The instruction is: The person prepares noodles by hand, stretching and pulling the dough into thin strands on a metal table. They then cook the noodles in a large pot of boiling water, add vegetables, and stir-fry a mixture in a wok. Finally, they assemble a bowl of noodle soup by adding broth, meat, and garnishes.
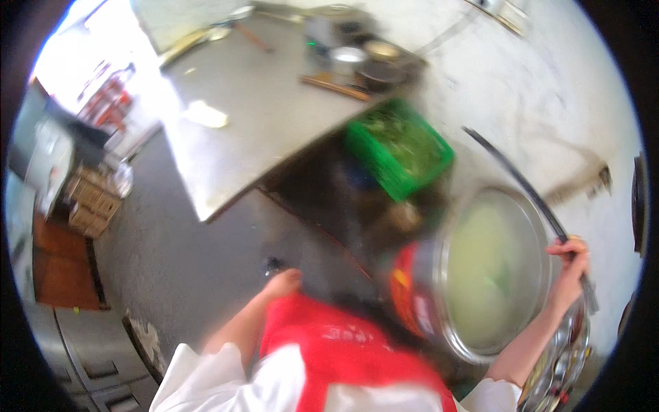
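My right hand (571,265) is closed around a long dark stick (525,185) near its lower end, beside the far rim of a large metal pot. The stick may be a pair of long chopsticks or tongs; blur hides which. Cloudy, pale green liquid fills the pot (444,288), with a darker green patch in it. My left hand (283,283) is low in front of the red apron (350,350), over the grey floor. A small dark object (273,265) shows at its fingers; whether the hand holds it is too blurred to tell.
A steel-topped table (242,123) stands ahead, bearing containers and a wooden board (334,87). A green plastic crate (401,149) of leafy greens sits between table and pot. Cardboard boxes (95,201) and metal cabinets (95,345) are at left. Round metal containers (564,355) stand at lower right.
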Demonstrator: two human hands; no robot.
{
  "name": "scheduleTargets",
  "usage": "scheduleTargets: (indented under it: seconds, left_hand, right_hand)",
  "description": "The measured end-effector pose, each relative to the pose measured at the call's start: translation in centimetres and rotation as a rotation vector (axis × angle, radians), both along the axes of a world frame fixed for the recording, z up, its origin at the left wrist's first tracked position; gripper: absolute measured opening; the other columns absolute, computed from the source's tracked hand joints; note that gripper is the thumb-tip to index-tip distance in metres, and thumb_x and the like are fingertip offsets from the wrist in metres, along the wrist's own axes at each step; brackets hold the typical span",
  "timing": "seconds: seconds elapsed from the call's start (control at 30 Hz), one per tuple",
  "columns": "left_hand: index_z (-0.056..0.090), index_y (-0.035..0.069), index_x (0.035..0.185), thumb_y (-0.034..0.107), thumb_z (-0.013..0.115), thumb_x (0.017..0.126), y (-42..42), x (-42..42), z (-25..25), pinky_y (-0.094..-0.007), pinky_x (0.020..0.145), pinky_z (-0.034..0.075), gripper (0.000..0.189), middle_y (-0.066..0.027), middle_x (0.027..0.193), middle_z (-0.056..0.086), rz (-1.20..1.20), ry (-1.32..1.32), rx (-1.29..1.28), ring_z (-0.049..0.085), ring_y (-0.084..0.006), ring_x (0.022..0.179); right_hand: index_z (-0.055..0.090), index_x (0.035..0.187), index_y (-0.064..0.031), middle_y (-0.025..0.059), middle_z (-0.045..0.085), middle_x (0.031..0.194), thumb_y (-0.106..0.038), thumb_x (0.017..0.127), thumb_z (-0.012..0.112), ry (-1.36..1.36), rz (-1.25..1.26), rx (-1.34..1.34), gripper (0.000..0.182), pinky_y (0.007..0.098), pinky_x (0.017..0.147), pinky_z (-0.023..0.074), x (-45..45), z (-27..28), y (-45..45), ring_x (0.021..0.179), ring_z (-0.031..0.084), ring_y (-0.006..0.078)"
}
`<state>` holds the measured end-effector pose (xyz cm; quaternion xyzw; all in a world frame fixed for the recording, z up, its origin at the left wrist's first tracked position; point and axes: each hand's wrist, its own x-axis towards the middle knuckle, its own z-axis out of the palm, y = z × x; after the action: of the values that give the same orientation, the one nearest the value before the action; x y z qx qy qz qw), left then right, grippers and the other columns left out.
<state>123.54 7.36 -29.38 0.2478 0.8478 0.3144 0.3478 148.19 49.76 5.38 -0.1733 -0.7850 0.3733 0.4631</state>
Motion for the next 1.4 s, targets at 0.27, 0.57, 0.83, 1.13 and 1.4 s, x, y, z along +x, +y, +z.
scheduleTargets:
  seconds: [0.27,0.57,0.83,1.13,1.4]
  left_hand:
    - [0.045,0.009,0.108,0.017,0.048,0.08,-4.0,-15.5,12.1,-0.029,0.072,0.043,0.029,-0.0091,0.084,0.057,-0.14,-0.134,0.248,0.055,-0.0172,0.078]
    - [0.05,0.01,0.102,0.016,0.05,0.077,-16.4,-37.1,11.1,-0.0284,0.06,0.044,0.026,-0.0081,0.073,0.058,0.3,-0.085,0.249,0.056,-0.0159,0.066]
    - [0.052,0.009,0.099,0.01,0.049,0.078,-15.9,-52.6,9.2,-0.026,0.06,0.043,0.022,-0.0067,0.086,0.057,0.423,0.358,0.185,0.055,-0.0172,0.072]
    - [0.038,0.015,0.12,0.037,0.046,0.078,-11.7,-62.6,8.1,-0.041,0.101,0.01,0.048,-0.0084,0.131,0.025,-0.036,0.898,-0.009,0.018,-0.0251,0.122]
    - [0.037,0.017,0.121,0.037,0.041,0.08,-9.7,-63.2,8.7,-0.0406,0.101,0.007,0.046,-0.0065,0.132,0.024,-0.22,0.858,-0.134,0.015,-0.0229,0.124]
  right_hand:
    - [0.052,0.081,-0.0068,0.0115,0.05,0.095,-0.016,0.076,0.055,-0.4,0.438,0.031,0.011,0.0277,0.06,0.0439,-37.7,-16.1,-18.3,0.073,0.055,0.0223]
    - [0.054,0.097,-0.0148,0.0089,0.044,0.112,-0.007,0.075,0.046,-0.897,0.355,0.385,0.024,0.0351,0.077,0.0411,-55.5,-22.8,-24.4,0.095,0.047,0.0291]
    - [0.055,0.092,-0.0074,0.0107,0.049,0.096,-0.015,0.075,0.049,-0.817,0.241,0.14,0.019,0.0345,0.075,0.0404,-65.7,-23.5,-31.9,0.09,0.048,0.0285]
    - [0.048,0.088,-0.0009,0.0133,0.05,0.091,-0.017,0.072,0.058,-1.105,0.192,-0.387,0.025,0.0339,0.07,0.0429,-73.7,-23.4,-36.9,0.081,0.052,0.0227]
    - [0.042,0.091,-0.0041,0.0107,0.051,0.088,-0.003,0.074,0.05,-0.095,0.277,-1.515,0.018,0.0342,0.074,0.0462,-61.9,-23.5,-28.7,0.085,0.054,0.0221]
